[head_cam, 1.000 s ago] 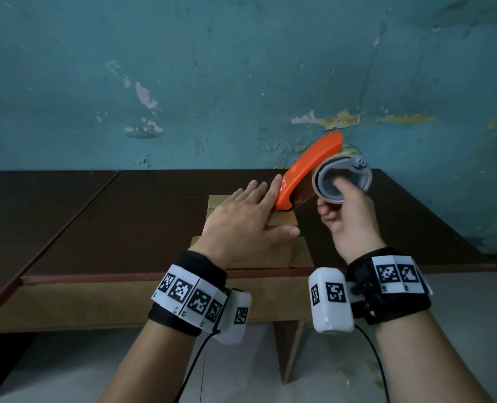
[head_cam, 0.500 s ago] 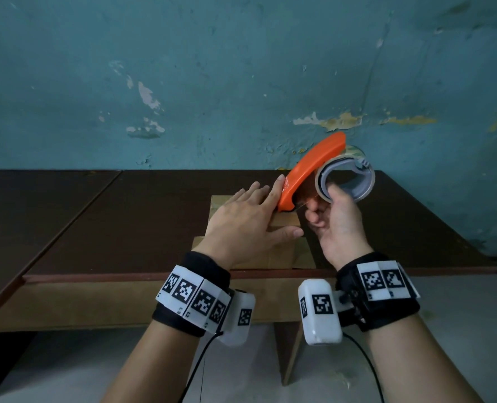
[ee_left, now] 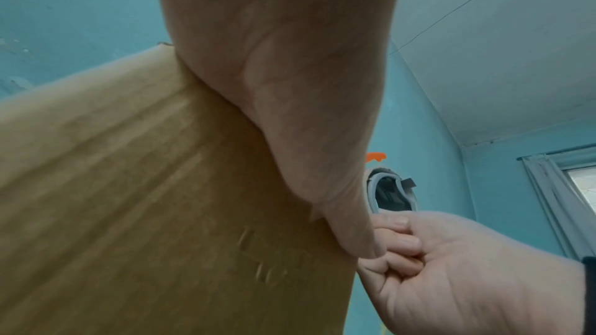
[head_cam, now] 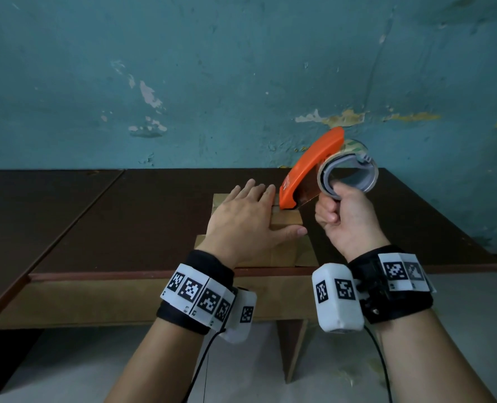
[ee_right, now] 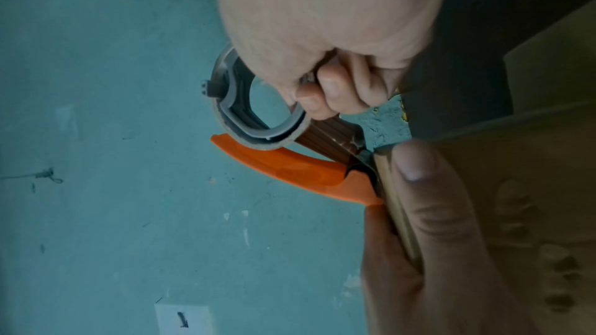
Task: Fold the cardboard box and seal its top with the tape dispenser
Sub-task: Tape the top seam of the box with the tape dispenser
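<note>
A small brown cardboard box (head_cam: 286, 221) stands on the dark table (head_cam: 125, 216) near its front edge. My left hand (head_cam: 247, 222) lies flat on the box top with straight fingers, thumb along the near right side. My right hand (head_cam: 343, 219) grips the grey ring of the orange tape dispenser (head_cam: 308, 170), fingers curled through the ring (ee_right: 258, 111). The dispenser's lower end touches the box top beside my left index finger. In the left wrist view the box wall (ee_left: 129, 187) fills the left, and the right hand (ee_left: 451, 264) shows beside it.
A teal wall with peeled paint (head_cam: 241, 82) rises right behind the table. A box flap (head_cam: 299, 254) lies flat toward the table's front edge. A window with a curtain (ee_left: 564, 192) is off to the right. The floor (head_cam: 67, 367) lies below.
The right hand has brought the dispenser down and nearer, so its lower end now sits on the box top. The left hand has stayed flat on the box.
</note>
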A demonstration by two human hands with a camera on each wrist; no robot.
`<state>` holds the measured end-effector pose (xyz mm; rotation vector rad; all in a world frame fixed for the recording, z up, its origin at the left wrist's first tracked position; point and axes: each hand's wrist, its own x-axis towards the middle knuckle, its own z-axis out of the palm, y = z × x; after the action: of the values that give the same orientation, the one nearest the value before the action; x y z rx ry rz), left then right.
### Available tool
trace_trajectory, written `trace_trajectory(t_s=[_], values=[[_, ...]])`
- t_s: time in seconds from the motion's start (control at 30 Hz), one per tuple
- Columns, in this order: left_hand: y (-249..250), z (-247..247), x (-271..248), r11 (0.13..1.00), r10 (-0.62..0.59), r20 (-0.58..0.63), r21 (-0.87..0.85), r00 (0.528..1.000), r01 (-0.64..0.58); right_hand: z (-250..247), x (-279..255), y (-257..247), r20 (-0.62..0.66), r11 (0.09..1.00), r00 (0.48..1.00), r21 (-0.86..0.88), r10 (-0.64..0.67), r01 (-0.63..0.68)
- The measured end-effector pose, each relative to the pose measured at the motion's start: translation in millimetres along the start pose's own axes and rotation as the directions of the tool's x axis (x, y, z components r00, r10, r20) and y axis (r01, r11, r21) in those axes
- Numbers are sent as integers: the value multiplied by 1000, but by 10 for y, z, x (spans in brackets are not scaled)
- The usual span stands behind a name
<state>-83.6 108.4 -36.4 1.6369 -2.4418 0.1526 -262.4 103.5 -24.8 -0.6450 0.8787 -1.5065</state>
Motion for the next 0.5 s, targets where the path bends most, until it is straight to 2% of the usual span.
trace_trajectory(t_s=[0.5], values=[[-11, -42, -35, 1000, 10, 19, -13, 1000, -10, -148, 15, -69, -10, 1000, 1000, -21, 6, -6]])
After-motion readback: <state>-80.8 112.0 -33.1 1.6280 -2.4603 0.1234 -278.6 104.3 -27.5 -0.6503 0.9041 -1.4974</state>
